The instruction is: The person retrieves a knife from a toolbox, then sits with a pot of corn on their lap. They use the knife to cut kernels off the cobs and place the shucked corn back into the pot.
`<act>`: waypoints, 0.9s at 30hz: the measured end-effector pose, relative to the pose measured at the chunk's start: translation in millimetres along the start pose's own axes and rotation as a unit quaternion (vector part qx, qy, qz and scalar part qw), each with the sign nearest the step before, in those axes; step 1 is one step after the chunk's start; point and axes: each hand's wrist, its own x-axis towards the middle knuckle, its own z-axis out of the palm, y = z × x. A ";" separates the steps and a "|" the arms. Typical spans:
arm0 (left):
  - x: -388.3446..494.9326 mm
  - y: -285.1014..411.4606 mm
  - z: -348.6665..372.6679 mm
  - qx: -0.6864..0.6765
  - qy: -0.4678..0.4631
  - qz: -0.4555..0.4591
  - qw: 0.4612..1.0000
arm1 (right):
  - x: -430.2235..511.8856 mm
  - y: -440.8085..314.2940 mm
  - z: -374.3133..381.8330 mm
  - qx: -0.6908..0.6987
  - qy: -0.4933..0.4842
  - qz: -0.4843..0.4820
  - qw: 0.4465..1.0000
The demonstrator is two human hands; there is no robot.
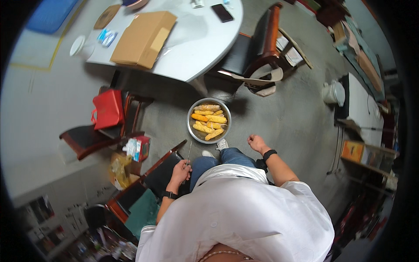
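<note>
A round metal basin [189, 126] rests on the floor just in front of my feet. Several cobs of yellow corn [215, 119] lie in it, one of them deeper orange. My left hand [181, 172], beside my left thigh, grips a thin metal tool [189, 151] whose slender shaft points towards the basin; its handle is hidden in my fingers. To the right of my right knee hangs my right hand [256, 143], fingers curled in a loose fist, nothing visible in it. It is apart from the basin.
Beyond the basin stands a white table [196, 49] with a cardboard box [144, 39] and a phone [222, 13]. A wooden armchair [252, 49] is at its right. Left are a chair with a red bag [109, 109] and a tissue box [144, 149]. A lidded white bucket [333, 93] stands right.
</note>
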 end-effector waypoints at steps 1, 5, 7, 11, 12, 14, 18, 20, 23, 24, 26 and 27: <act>6.7 9.9 -2.3 0.007 -0.016 -0.008 1.000 | -4.8 3.1 3.0 0.019 -0.010 0.019 1.000; 44.8 44.0 -10.4 0.053 -0.078 -0.052 0.994 | -19.8 4.1 19.1 0.043 0.008 0.034 0.998; 72.5 58.6 -15.2 0.089 -0.110 -0.063 0.988 | -23.9 -0.3 29.1 0.054 0.049 0.049 0.996; 140.6 80.9 -33.7 0.190 -0.186 -0.100 0.959 | -25.1 -13.3 57.6 0.082 0.124 0.120 0.982; 160.0 84.3 -40.9 0.222 -0.203 -0.098 0.949 | -25.0 -19.7 69.7 0.116 0.142 0.156 0.971; 201.8 91.8 -63.6 0.267 -0.241 -0.129 0.924 | -24.2 -38.9 100.6 0.162 0.168 0.198 0.952; 272.8 83.0 -115.7 0.348 -0.272 -0.178 0.879 | -20.1 -82.1 166.9 0.195 0.106 0.266 0.938; 290.3 72.1 -145.7 0.348 -0.258 -0.191 0.881 | -13.6 -99.3 194.7 0.164 0.025 0.275 0.947; 304.9 54.9 -178.9 0.357 -0.233 -0.208 0.881 | -3.0 -99.2 223.4 0.146 -0.049 0.285 0.946; 308.9 49.6 -184.9 0.383 -0.214 -0.210 0.874 | 3.3 -92.9 229.3 0.132 -0.058 0.284 0.948; 317.0 39.7 -191.7 0.428 -0.178 -0.207 0.861 | 16.8 -76.6 238.9 0.109 -0.082 0.293 0.946; 320.5 34.5 -192.9 0.436 -0.158 -0.212 0.860 | 23.6 -67.5 241.8 0.104 -0.072 0.290 0.948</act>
